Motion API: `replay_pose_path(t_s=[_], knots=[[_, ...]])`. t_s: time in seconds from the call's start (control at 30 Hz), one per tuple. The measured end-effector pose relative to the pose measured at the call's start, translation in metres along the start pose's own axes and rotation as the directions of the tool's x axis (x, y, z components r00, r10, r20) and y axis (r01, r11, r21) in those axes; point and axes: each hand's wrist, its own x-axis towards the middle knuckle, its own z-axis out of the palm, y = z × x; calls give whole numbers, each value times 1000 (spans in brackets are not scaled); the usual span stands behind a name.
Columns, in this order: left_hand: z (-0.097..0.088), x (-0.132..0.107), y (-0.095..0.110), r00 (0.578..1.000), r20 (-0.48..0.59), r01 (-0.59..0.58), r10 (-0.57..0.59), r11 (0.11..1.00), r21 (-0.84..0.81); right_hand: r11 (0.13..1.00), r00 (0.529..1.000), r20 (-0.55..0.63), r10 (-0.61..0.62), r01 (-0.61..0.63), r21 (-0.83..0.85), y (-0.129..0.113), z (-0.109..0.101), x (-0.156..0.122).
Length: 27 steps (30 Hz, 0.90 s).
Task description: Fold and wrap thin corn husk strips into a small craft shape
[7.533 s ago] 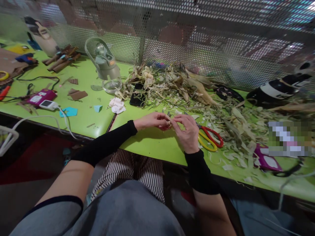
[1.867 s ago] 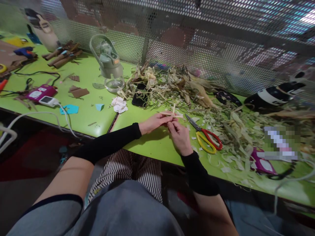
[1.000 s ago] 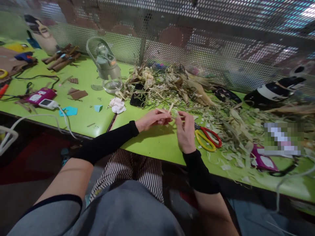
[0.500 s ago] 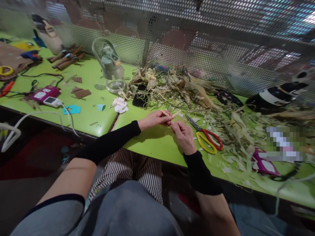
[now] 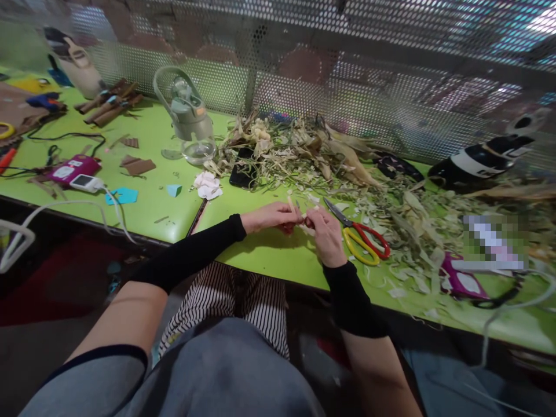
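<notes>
My left hand (image 5: 275, 216) pinches a narrow pale strip (image 5: 291, 204), which looks like corn husk; one end sticks up above the fingers. Close beside it, my right hand (image 5: 326, 233) is closed with thumb and fingertips on the same strip, and a pale bit shows below the fingers. Both hands are just above the green table (image 5: 269, 255), near its front edge. Scissors (image 5: 362, 234) with one red and one yellow handle lie right of my right hand, blades pointing back left. Behind my hands spreads a heap of dried corn husks (image 5: 304, 152).
A clear bottle with a green lid (image 5: 191, 119) stands behind left, near a crumpled tissue (image 5: 207, 185) and a black phone (image 5: 242, 174). Purple power strips (image 5: 73, 171) with cables lie at both sides. A dark bottle (image 5: 478, 162) leans at right. Perforated metal mesh (image 5: 295, 75) borders the back.
My fingers have shifted on the strip: its end now points up rather than to the right. My right hand has risen slightly and its fingertips have closed in beside the left ones.
</notes>
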Motion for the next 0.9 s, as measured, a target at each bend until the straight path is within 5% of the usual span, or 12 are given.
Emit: replay_pose_path(t_s=[0.3, 0.47, 0.63, 0.77, 0.9], knots=[[1, -6, -2, 996, 88, 7, -17, 994, 106, 999, 1000, -24, 0, 1, 46, 7, -9, 7], [5, -3, -5, 984, 158, 69, -80, 995, 73, 998, 991, 129, -39, 44, -42, 5, -11, 8], [6, -5, -3, 979, 152, 132, -135, 991, 35, 997, 996, 90, 4, -12, 82, 3, -11, 5], [3, -5, -2, 983, 148, 100, -106, 994, 48, 998, 986, 168, 18, -28, 55, -1, -11, 4], [3, -6, 0, 986, 144, 71, -82, 994, 82, 998, 1000, 29, -1, -1, 57, -2, -9, 5]])
